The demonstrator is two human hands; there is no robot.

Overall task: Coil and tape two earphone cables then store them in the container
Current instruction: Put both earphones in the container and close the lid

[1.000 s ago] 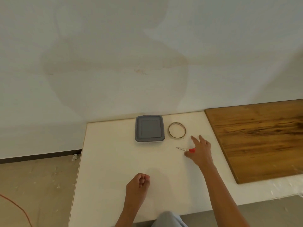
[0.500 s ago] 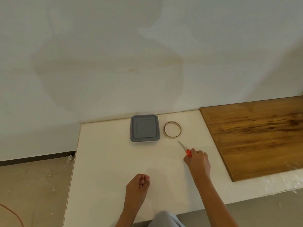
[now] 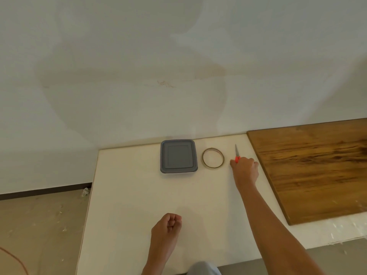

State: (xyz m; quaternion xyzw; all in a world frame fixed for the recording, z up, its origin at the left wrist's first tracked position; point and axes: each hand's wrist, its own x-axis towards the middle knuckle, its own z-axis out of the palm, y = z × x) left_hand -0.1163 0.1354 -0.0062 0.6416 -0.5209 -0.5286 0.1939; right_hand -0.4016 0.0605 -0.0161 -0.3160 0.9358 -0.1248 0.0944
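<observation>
Where our white table (image 3: 129, 195) meets the wall, a wooden board (image 3: 317, 165) covers its right end. A lidded grey container (image 3: 178, 156) sits at the far edge, a tape roll (image 3: 213, 166) just right of it. Our left hand (image 3: 167, 228) rests fisted near the front edge; our right hand (image 3: 245, 168) grips the red-handled scissors (image 3: 237, 152).

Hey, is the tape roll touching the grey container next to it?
Apart. The head view shows a narrow strip of bare table between the tape roll and the right edge of the container.
</observation>
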